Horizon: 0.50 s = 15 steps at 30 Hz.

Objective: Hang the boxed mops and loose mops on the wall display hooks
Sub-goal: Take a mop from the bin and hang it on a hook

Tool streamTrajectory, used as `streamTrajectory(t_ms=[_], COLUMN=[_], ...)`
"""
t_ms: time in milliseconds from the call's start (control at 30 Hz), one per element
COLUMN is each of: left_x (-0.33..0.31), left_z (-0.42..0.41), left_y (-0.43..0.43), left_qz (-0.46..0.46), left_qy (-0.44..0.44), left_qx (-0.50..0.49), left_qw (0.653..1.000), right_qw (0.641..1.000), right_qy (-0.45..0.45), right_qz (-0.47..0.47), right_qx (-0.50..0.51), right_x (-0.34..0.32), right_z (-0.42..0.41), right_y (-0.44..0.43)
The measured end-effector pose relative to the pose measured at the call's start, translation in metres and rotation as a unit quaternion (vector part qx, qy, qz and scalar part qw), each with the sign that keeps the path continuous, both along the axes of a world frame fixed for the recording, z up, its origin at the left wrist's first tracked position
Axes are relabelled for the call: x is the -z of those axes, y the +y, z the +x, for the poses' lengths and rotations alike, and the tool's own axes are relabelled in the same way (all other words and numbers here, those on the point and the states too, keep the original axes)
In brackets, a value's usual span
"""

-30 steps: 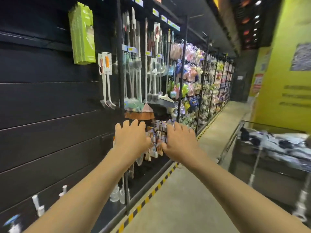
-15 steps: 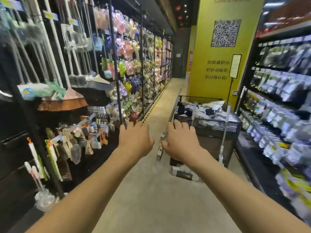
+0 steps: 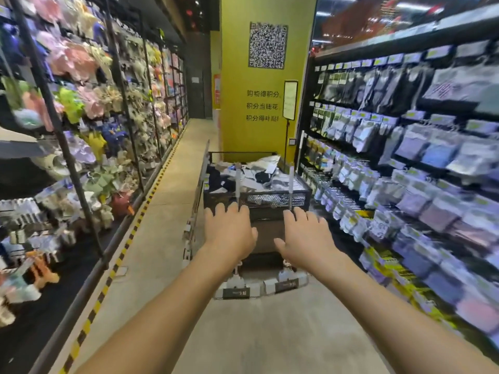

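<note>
Two loose mops lean upright against the near side of a black wire cart [image 3: 306, 191] in the aisle. The left mop's pole [image 3: 237, 182] and the right mop's pole [image 3: 290, 184] rise in front of the cart; their flat white heads [image 3: 237, 288] [image 3: 286, 283] rest on the floor. My left hand [image 3: 229, 233] is stretched out with fingers apart, just below the left pole. Beside it, my right hand [image 3: 306, 237] is spread open below the right pole. Neither hand holds anything. No boxed mop is visible.
The cart holds packaged goods. The left shelving [image 3: 81, 184] carries plush toys, with a yellow-black floor stripe [image 3: 135, 230] along its base. Right shelving [image 3: 405, 171] holds hanging packets. A yellow pillar [image 3: 267, 103] with a QR code stands behind the cart.
My view has swung right, from the black wall display with hanging mops to the aisle and cart. Both empty hands now reach toward the mops leaning on the cart.
</note>
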<state>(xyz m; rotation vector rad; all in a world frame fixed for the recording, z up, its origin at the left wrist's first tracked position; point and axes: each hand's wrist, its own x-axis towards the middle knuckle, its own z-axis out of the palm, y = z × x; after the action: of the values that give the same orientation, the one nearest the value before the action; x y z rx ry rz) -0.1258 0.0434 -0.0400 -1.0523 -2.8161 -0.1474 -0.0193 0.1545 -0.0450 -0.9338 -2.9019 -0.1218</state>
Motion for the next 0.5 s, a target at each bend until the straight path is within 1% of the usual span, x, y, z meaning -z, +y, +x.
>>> streamTrajectory(t_ms=[133,300,500], left_x=[0.013,0.024,0.046], left_z=[-0.03,-0.054,-0.075], left_y=[0.05,0.119,0.214], left_qz=[-0.021,-0.037,-0.045], left_qy=[-0.011,-0.02,-0.011], left_qx=[0.044,0.086,0.082], left_qw=[0.999,0.995,0.995], right_qw=[0.999,0.996,0.997], right_qy=[-0.005,-0.003,0.001], right_qz=[-0.009,-0.022,-0.023], right_qx=[0.049,0.083,0.079], right_x=[0.011,0.026,0.045], right_z=[-0.018,-0.032,-0.051], right_y=[0.054,0.123,0.218])
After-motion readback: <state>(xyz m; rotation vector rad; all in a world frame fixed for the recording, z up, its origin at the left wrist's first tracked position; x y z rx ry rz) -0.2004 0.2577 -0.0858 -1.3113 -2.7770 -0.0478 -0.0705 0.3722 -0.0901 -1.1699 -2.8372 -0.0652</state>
